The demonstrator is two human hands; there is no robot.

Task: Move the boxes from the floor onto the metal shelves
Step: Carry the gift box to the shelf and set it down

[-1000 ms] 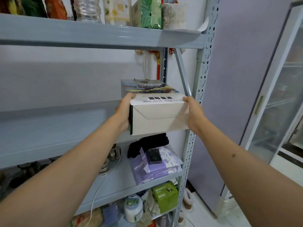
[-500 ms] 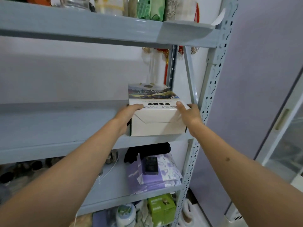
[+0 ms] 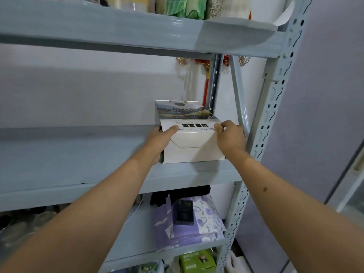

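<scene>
Reaching up with both arms, we have the white box (image 3: 194,142) sitting on the middle metal shelf (image 3: 78,170), at its right end just beside the perforated upright (image 3: 273,107). Our left hand (image 3: 160,141) presses against the box's left side, thumb laid over the top front edge next to the black printed characters. Our right hand (image 3: 230,137) covers the front right corner, fingertips (image 3: 217,127) curled onto the top. So both grips are closed on the box, one on each side of it. The box's bottom looks flat on the shelf surface, though our wrists hide part of that edge and we cannot be sure it rests fully. Its top carries a landscape picture toward the back, and the folded flap on the front face is shut.

Above, the upper shelf (image 3: 118,30) holds a green package (image 3: 183,6) and clear containers, cut off by the frame. Below, the lower shelf (image 3: 137,243) carries a purple patterned bag (image 3: 204,223) with a small dark box (image 3: 184,212) lying on it and black cloth (image 3: 177,194) behind. Lower still sits a green carton (image 3: 197,262). A red hanging ornament (image 3: 206,75) shows on the wall behind the rear post.
</scene>
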